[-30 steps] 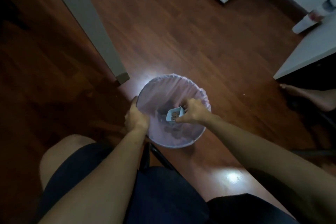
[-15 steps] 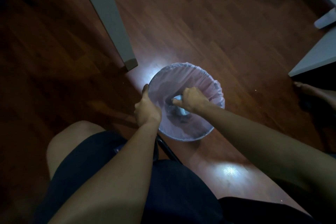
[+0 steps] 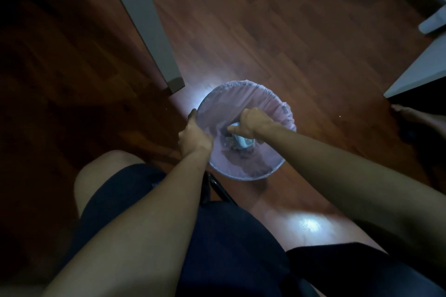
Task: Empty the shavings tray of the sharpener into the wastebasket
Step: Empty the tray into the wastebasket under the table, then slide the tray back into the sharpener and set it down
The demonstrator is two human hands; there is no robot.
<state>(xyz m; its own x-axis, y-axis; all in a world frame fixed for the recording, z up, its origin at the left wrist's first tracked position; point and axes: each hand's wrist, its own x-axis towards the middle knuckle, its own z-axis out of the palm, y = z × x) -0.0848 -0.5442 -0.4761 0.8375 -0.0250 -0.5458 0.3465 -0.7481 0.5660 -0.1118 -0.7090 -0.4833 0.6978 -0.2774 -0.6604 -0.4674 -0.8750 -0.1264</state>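
Observation:
A round wastebasket (image 3: 277,103) lined with a pale pink bag stands on the wooden floor in front of my knees. My left hand (image 3: 194,137) grips its left rim. My right hand (image 3: 252,123) reaches inside the basket and holds a small light blue shavings tray (image 3: 242,142), tipped over with its open side facing down and left. Brownish shavings (image 3: 229,143) show just beside the tray's mouth. The tray is partly hidden under my right hand. The sharpener itself is not in view.
A grey table leg (image 3: 154,38) stands on the floor just left of the basket. White furniture (image 3: 415,72) sits at the right edge, with another person's bare foot (image 3: 410,113) below it. My legs in dark shorts fill the bottom of the view.
My right hand has turned the tray over inside the basket; a second ago its open side faced up with shavings in it. The left hand stayed on the rim.

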